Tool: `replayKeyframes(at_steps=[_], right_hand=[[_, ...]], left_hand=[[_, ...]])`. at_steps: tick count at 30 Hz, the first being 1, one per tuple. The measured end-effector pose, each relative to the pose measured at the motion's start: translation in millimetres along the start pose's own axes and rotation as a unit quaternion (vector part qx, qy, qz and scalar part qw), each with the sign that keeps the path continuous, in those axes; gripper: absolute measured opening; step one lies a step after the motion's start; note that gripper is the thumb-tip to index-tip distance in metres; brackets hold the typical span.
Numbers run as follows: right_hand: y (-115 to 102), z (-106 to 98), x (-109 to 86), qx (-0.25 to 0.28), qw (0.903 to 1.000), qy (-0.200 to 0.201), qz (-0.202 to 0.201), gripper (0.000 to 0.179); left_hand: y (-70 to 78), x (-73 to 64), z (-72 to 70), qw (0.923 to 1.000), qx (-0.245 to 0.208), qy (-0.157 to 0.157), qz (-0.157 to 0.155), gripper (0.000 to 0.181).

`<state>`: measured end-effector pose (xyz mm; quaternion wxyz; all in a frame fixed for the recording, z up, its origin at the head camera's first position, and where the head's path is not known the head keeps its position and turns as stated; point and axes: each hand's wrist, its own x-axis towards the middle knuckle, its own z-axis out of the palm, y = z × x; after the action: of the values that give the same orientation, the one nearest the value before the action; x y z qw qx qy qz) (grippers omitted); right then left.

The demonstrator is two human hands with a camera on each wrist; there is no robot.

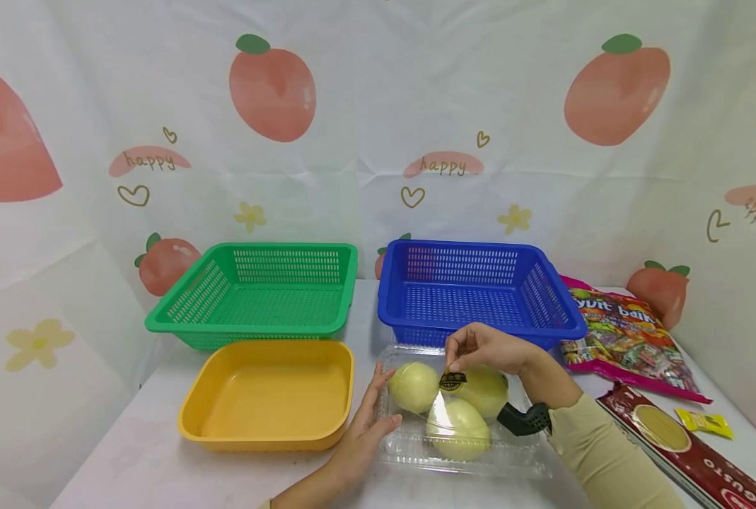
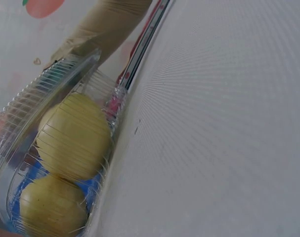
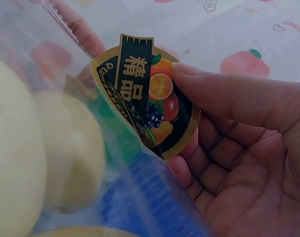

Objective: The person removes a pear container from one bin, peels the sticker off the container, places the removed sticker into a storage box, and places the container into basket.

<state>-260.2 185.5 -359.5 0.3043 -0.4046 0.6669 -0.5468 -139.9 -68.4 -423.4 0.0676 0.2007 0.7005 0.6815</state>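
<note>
A clear plastic clamshell box (image 1: 397,452) stands on the table with three pale yellow-green round fruits (image 1: 457,428) inside. My right hand (image 1: 489,350) is over the box and pinches a black and gold fruit sticker (image 3: 162,94) between thumb and fingers. Part of that sticker lies against the clear plastic in the right wrist view. Along the box's left side rests my left hand (image 1: 363,431), its fingers extended and touching the plastic. Two of the fruits (image 2: 73,138) show through the box wall in the left wrist view.
Behind the box is a blue basket (image 1: 479,331), with a green basket (image 1: 244,329) to its left. A yellow tray (image 1: 266,444) sits left of my left hand. On the right lie a candy bag (image 1: 632,339), a dark red package (image 1: 689,452) and a small yellow packet (image 1: 704,423).
</note>
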Motion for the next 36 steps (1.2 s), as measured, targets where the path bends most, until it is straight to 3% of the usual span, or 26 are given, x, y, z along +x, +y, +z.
replayKeyframes(at_steps=[6,11,16,27,33,36], right_hand=[[0.8,-0.4,-0.1,0.007,0.9999,0.001,-0.008,0.023],[1.7,-1.5,-0.6,0.011,0.9998,0.001,-0.014,0.006],[2.6,-2.5,-1.8,0.017,0.9997,-0.001,-0.014,0.019],[3.8,-4.3,-2.2,0.028,0.9994,-0.003,-0.02,0.019],[-0.5,-1.6,-0.6,-0.015,0.9998,0.002,-0.012,0.005],[-4.1,0.5,0.1,-0.054,0.9985,-0.001,-0.004,0.012]], left_hand=[[0.2,0.2,-0.1,1.0,0.001,-0.001,0.0,0.061],[0.9,0.0,0.0,1.0,0.0,-0.001,0.0,0.061],[1.3,-0.1,-0.1,1.0,-0.001,-0.002,-0.001,0.061],[-0.3,0.8,-0.1,1.0,-0.006,-0.004,0.001,0.06],[-1.6,-0.3,-1.1,1.0,0.0,-0.003,0.0,0.06],[-1.7,-0.2,-0.9,1.0,0.001,-0.001,0.001,0.06]])
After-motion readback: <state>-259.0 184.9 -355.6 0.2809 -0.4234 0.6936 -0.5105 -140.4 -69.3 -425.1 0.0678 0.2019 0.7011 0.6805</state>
